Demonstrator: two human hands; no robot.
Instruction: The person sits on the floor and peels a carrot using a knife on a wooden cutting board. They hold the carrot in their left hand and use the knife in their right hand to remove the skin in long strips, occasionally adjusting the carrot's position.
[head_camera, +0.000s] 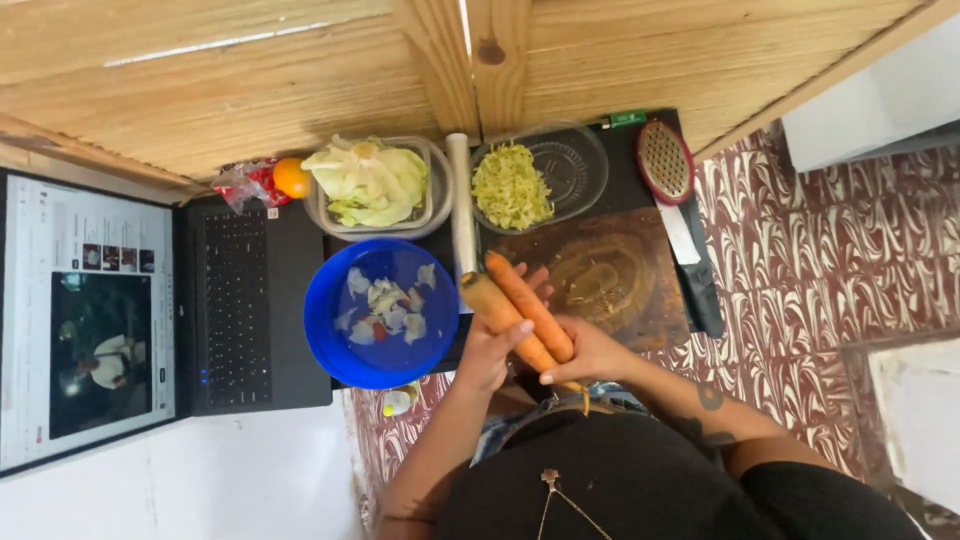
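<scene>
Carrots, two long orange ones (520, 312), lie side by side in my hands above the dark wooden cutting board (620, 275), just right of the round blue plastic bowl (335, 335). My left hand (487, 350) wraps the thick ends; my right hand (590, 352) pinches the tips. I judge a firm, low grip steadies them best.

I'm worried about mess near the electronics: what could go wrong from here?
1. The left hand and right hand hold two orange carrots above the edge of the round blue plastic bowl; a slip might drop one into it.
2. That bowl sits against the open black laptop, so scraps or liquid could possibly reach the keyboard.
3. The knife lies near the dark board's edge and might get knocked.
</scene>
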